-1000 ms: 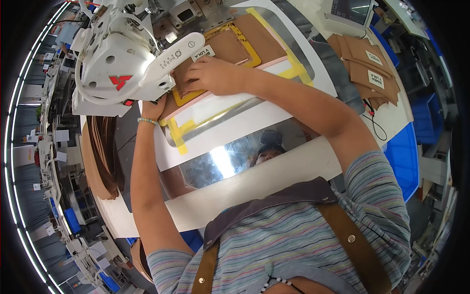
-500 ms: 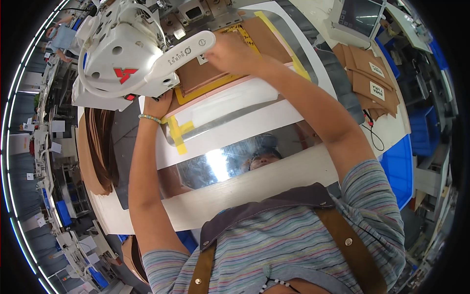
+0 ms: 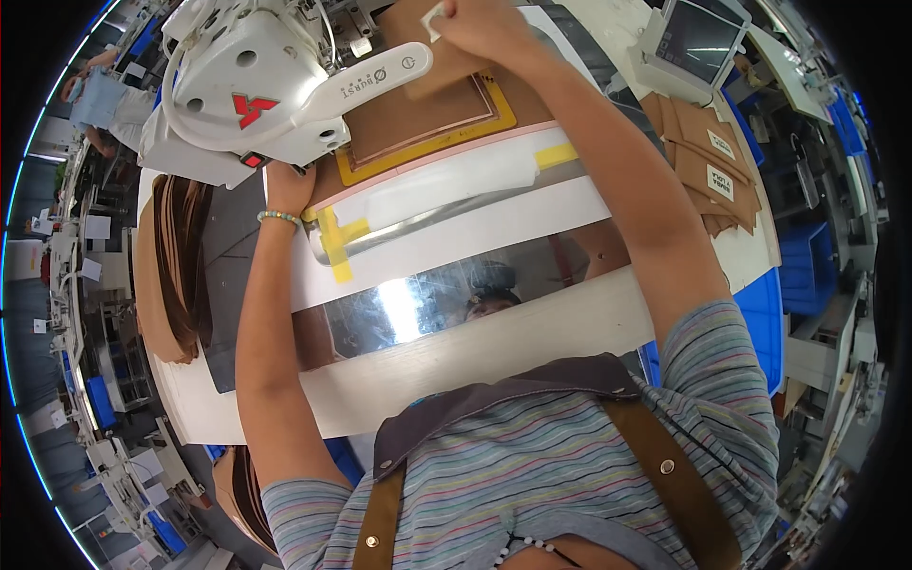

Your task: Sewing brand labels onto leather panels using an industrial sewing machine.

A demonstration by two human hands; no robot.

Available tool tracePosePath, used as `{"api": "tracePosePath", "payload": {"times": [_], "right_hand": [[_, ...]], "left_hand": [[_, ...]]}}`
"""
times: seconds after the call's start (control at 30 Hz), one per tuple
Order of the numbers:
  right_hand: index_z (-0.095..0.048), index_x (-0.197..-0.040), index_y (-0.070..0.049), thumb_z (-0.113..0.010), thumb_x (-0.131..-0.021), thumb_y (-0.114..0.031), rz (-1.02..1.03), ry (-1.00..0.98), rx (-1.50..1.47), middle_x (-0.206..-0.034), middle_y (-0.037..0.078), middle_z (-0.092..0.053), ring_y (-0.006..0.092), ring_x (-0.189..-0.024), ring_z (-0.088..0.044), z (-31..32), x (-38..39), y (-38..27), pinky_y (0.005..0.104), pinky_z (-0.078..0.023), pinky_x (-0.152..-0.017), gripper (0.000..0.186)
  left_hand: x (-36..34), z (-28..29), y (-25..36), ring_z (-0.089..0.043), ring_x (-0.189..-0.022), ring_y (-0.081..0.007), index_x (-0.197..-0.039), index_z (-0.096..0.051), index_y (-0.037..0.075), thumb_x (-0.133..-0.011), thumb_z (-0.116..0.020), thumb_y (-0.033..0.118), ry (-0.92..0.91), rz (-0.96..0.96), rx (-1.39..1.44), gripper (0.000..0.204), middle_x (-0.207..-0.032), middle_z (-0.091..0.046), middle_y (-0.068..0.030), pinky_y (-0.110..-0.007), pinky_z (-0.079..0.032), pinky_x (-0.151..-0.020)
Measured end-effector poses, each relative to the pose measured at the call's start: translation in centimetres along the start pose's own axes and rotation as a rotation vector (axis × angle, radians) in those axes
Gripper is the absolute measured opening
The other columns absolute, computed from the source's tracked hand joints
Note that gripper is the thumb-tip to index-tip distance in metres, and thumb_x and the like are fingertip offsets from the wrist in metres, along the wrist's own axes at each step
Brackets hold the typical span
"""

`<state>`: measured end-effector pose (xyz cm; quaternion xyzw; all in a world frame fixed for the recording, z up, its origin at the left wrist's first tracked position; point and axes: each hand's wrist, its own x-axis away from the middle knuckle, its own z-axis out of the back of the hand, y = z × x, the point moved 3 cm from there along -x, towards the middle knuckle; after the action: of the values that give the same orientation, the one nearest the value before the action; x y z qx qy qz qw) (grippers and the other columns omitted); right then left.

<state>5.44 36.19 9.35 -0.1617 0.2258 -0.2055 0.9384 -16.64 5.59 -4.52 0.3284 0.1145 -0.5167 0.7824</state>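
Note:
My right hand (image 3: 483, 30) is closed at the far edge of the work surface, pinching a flat brown panel (image 3: 404, 27) by its edge near a white label (image 3: 432, 21). The panel is tilted up above a yellow-bordered frame (image 3: 503, 114), which has a brown rectangle (image 3: 408, 114) inside it. My left hand (image 3: 288, 187) rests by the frame's left end, beside the white machine head (image 3: 223, 95). The machine hides its fingers. A white lever-shaped machine arm (image 3: 380, 78) reaches across between my hands.
Brown labelled pieces (image 3: 708, 161) are stacked on the right, near a screen unit (image 3: 698, 43). Long brown strips (image 3: 171, 275) lie on the left. In front are yellow tape (image 3: 337, 247) and a shiny metal plate (image 3: 437, 294). A blue bin (image 3: 765, 318) stands beside the table.
My right hand has moved up and away, lifting the brown panel with its label off the framed area. The left hand stays by the machine.

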Motion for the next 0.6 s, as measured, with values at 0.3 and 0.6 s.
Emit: {"api": "tracePosePath", "payload": {"times": [0.3,0.6], "right_hand": [[-0.074,-0.097,-0.009,-0.071,-0.099,-0.035,0.002,-0.330,-0.150,-0.085,0.005,-0.076,0.0190,-0.083,-0.073,0.5,3.4,2.2,0.0345,-0.055,-0.075,0.026],[-0.075,-0.097,-0.011,-0.071,-0.091,-0.008,0.389,-0.360,0.156,-0.115,0.007,-0.072,0.0252,-0.120,-0.063,-5.2,0.1,-0.2,0.0425,-0.057,-0.093,0.008]], "left_hand": [[0.1,-0.2,-0.1,-0.071,-0.112,-0.0345,-0.121,-0.072,-0.003,-0.090,-0.075,0.007,-0.132,0.145,0.093,0.033,-0.119,-0.076,-0.0193,-0.043,-0.054,-0.099],[0.0,0.0,1.2,-0.071,-0.109,-0.0453,-0.116,-0.076,0.000,-0.087,-0.074,0.014,-0.042,0.070,0.102,0.033,-0.113,-0.077,-0.0250,-0.045,-0.057,-0.094]]}}
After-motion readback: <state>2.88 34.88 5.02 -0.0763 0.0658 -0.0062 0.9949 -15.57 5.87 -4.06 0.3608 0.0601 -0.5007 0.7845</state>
